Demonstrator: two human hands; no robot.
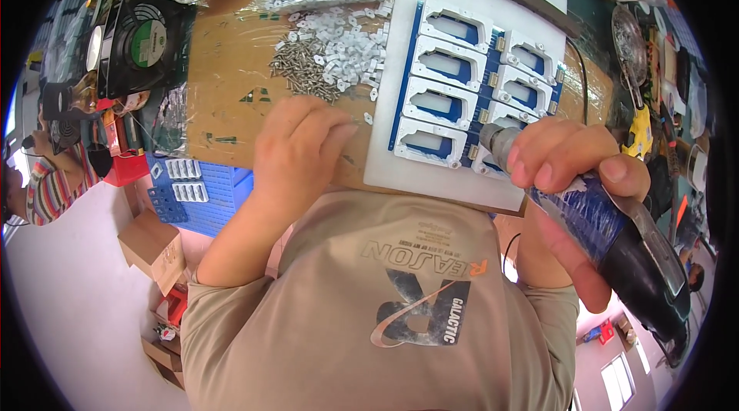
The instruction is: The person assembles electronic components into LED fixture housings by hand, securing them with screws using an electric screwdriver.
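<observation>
Head view, only one to hand. Right hand (570,153) wrapped firmly round a blue-and-black power driver (581,215), grey nose pointing left and away, over the near end of the right column of white frames (477,68). Whether the bit touches anything: cannot tell, hidden by the nose.

Left hand (300,142) bent at the knuckles, fingertips turned down; cannot tell if anything is pinched in it.

Risks, my judgement: driver is slanted, so the bit could skid off a screw head and mark a frame or the blue board (487,88). Neither hand braces the board; twist from the driver could turn it on the white pad (431,180). Too much drive might split a frame, if the plastic is brittle. Loose screws (304,68) heaped just beyond the left hand; a stray sleeve or finger could scatter them, likewise the small white clips (354,45) spread beside them, against the pad's left side.

Positions: board with its two columns of frames lies on the pad, right of the left hand and well apart from it; left of the right hand, near end just under the driver's nose. Screws and clips left of the board.
</observation>
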